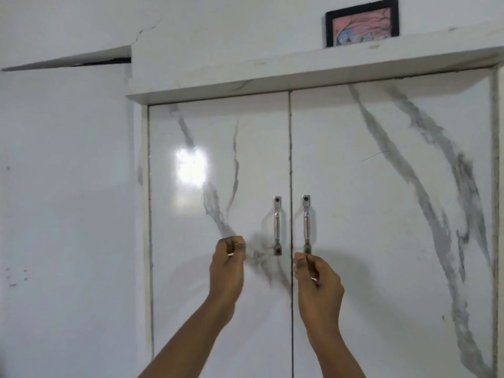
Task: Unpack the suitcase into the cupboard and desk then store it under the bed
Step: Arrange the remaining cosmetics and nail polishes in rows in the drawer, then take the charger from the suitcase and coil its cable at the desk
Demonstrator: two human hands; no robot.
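Observation:
The cupboard has two white marble-patterned doors, the left door (218, 159) and the right door (381, 186), both closed. Each carries a vertical metal handle beside the centre seam: the left handle (277, 225) and the right handle (306, 223). My left hand (228, 264) hangs in front of the left door, a little left of and below its handle, fingers curled and holding nothing. My right hand (317, 285) sits just under the lower end of the right handle, fingers curled, with the thumb tip close to the handle's base. The suitcase is out of view.
A white ledge (300, 69) runs above the doors and bears a small black-framed picture (362, 22). A plain white wall (68, 186) fills the left side.

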